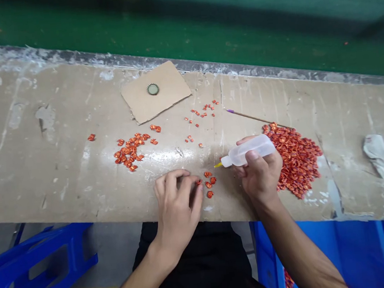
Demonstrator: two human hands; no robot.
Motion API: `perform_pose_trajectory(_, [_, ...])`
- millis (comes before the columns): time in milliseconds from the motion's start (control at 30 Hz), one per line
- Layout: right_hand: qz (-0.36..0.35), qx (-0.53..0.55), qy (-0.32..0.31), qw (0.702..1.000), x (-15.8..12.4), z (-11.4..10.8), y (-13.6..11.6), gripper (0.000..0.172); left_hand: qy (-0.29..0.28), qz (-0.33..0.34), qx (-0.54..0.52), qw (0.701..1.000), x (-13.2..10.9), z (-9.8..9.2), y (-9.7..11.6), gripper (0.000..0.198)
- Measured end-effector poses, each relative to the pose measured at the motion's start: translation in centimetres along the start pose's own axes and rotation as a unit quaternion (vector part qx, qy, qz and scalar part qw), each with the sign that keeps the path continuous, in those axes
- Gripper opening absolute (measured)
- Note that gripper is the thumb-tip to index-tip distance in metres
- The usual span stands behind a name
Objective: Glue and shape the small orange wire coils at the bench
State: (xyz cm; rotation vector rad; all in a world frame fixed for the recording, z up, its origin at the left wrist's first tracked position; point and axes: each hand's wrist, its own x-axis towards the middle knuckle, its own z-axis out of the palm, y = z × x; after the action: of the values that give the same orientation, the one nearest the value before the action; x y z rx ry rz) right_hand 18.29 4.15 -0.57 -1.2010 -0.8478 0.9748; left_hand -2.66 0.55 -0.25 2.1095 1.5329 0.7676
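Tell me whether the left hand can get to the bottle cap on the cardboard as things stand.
Probably yes. The left hand rests on the bench, below the bottle cap on the cardboard, and only low scattered red pieces lie near that path; nothing tall stands between.

The scuffed beige workbench (56, 184) carries a cardboard square (171, 87) topped by a bottle cap (153, 89), a thin purple-tipped stick (248, 117), a crumpled white scrap (379, 155), scattered crimped red-orange pieces (130, 152), and a large heap (297, 158) of them.
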Motion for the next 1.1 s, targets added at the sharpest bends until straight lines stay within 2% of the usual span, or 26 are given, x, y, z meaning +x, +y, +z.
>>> perform_pose_trajectory(100, [-0.012, -0.031, -0.007, 0.999, 0.0, -0.3, 0.1, 0.034, 0.002, -0.003, -0.003, 1.000, 0.2, 0.1, 0.1, 0.020])
perform_pose_trajectory(233, [-0.009, -0.022, 0.000, 1.000, 0.0, -0.2, 0.0, 0.034, -0.011, 0.009, -0.002, 1.000, 0.5, -0.1, 0.1, 0.028])
perform_pose_trajectory(433, [-0.012, -0.020, 0.011, 1.000, 0.1, 0.1, -0.4, 0.036, -0.070, 0.074, -0.014, 0.995, 0.8, -0.5, -0.4, 0.025])
perform_pose_trajectory(667, [-0.011, -0.016, 0.009, 1.000, 0.0, 0.0, -0.5, 0.033, -0.077, 0.110, -0.004, 0.991, 1.5, -0.4, -0.4, 0.015])
perform_pose_trajectory(767, [-0.012, -0.018, 0.011, 1.000, 0.0, 0.0, -0.6, 0.033, -0.087, 0.106, -0.014, 0.990, 1.8, -0.5, -0.3, 0.013])
perform_pose_trajectory(900, [-0.018, -0.025, 0.013, 0.999, 0.0, 0.1, -0.7, 0.034, -0.102, 0.093, -0.016, 0.990, 1.9, -0.8, -0.2, 0.023])
perform_pose_trajectory(1100, [-0.018, -0.041, 0.010, 0.999, 0.1, 0.1, -0.8, 0.034, -0.118, 0.098, -0.009, 0.988, 2.0, -0.8, -0.2, 0.018])
